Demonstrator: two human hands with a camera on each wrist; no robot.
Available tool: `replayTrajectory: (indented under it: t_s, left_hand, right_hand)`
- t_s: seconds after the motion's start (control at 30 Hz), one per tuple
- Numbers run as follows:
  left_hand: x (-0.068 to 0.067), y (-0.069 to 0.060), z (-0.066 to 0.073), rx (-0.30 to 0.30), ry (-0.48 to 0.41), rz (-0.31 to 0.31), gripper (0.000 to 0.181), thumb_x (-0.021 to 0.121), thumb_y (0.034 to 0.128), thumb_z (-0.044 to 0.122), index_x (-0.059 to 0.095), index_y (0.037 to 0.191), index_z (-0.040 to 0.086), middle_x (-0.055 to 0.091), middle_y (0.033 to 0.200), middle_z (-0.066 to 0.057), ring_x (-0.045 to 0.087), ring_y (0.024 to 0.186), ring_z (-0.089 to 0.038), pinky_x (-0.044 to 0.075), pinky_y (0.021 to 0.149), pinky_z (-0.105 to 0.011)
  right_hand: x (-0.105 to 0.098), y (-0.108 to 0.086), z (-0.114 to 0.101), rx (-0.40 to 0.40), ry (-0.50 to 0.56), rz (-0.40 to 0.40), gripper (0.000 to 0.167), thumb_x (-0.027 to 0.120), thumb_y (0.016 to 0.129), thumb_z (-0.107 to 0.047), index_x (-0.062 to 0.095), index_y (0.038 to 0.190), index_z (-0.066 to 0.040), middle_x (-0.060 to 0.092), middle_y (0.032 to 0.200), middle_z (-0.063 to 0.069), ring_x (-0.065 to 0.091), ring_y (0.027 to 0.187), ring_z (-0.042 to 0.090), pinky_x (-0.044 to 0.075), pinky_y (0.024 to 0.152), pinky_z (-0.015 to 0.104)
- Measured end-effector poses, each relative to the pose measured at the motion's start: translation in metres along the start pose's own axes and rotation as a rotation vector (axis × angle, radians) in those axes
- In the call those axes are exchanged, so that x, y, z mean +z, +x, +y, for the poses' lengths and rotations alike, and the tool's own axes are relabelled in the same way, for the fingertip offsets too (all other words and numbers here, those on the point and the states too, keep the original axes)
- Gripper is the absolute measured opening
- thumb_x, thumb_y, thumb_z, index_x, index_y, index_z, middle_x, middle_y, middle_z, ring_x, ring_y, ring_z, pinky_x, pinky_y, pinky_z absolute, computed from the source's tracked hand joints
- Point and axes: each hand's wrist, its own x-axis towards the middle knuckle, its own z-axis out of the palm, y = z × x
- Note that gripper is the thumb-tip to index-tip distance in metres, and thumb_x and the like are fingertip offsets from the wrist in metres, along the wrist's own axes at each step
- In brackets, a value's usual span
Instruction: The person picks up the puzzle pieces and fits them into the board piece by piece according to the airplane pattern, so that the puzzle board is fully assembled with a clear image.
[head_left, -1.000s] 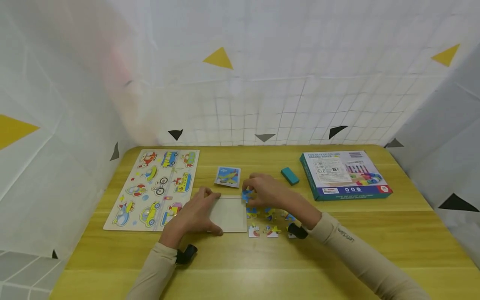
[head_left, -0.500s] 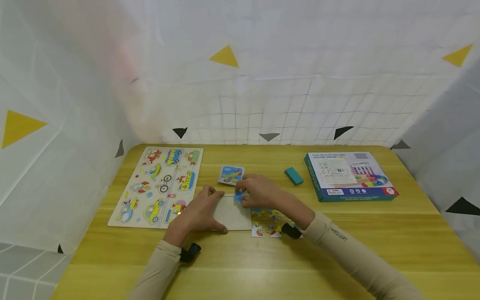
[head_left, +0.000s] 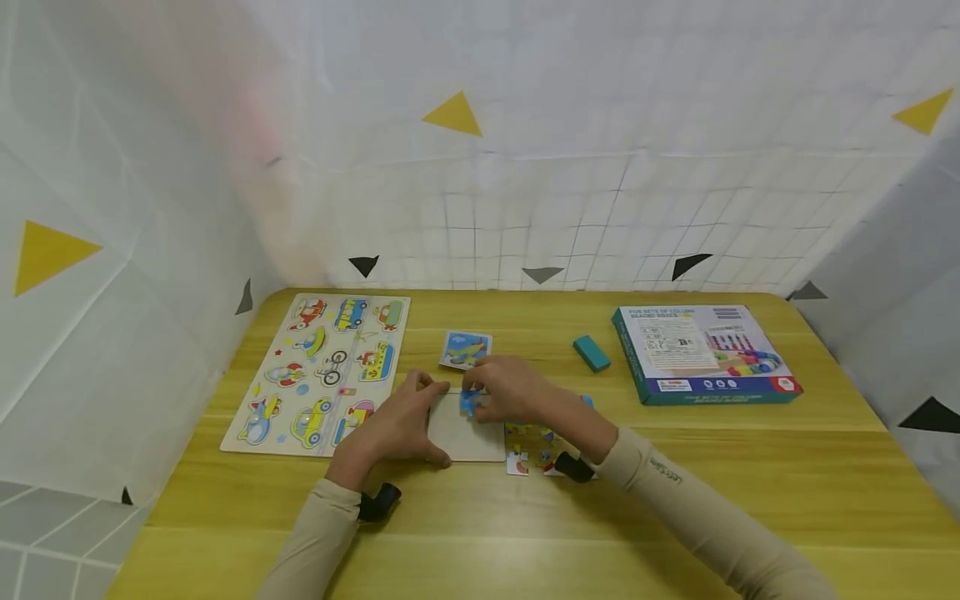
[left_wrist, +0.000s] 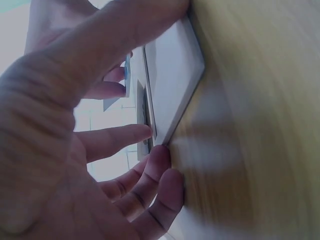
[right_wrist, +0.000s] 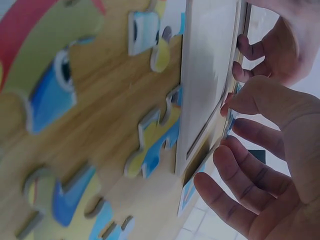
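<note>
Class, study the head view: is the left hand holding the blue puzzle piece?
No, the right hand pinches the blue puzzle piece; the left hand holds the pale tray.

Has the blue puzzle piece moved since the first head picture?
Yes, leftward: the blue piece is now seen over the tray, no longer at its right edge.

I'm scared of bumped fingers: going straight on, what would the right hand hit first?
Probably the left hand holding the tray, though the right hand may sit higher; depth is unclear.
</note>
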Motion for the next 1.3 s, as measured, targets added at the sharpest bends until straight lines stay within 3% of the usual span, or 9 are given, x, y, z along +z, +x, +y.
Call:
replayTrajectory:
  t_s: [0.33, 0.57, 1.3]
  left_hand:
    - [0.001, -0.001, -0.001, -0.001, -0.025, 0.009, 0.103, 0.095, 0.0589, 0.048, 0.051, 0.145, 0.011, 0.038, 0.130, -0.009, 0.045, 0.105, -0.022, 0.045, 0.093, -0.036]
    - [0.002, -0.003, -0.003, -0.007, -0.037, 0.020, 0.103, 0.096, 0.0575, 0.049, 0.052, 0.143, 0.012, 0.038, 0.129, -0.008, 0.045, 0.107, -0.023, 0.044, 0.095, -0.038]
    - [-0.003, -0.003, -0.003, 0.029, -0.082, -0.035, 0.097, 0.096, 0.0622, 0.036, 0.050, 0.142, 0.007, 0.033, 0.129, -0.008, 0.046, 0.105, -0.022, 0.043, 0.093, -0.037]
  right_hand:
    - [0.007, 0.011, -0.006, -0.047, -0.040, 0.016, 0.031, 0.081, 0.077, -0.023, 0.074, 0.106, -0.013, 0.064, 0.097, 0.000, 0.061, 0.085, 0.013, 0.050, 0.071, 0.028]
    - [0.016, 0.019, -0.012, -0.041, -0.064, 0.007, 0.038, 0.081, 0.078, -0.025, 0.074, 0.114, -0.014, 0.065, 0.101, -0.002, 0.060, 0.087, 0.011, 0.049, 0.071, 0.028]
    - [0.022, 0.025, -0.017, -0.050, -0.087, 0.036, 0.033, 0.081, 0.080, -0.020, 0.077, 0.112, -0.013, 0.059, 0.083, -0.005, 0.044, 0.067, 0.010, 0.037, 0.057, 0.023]
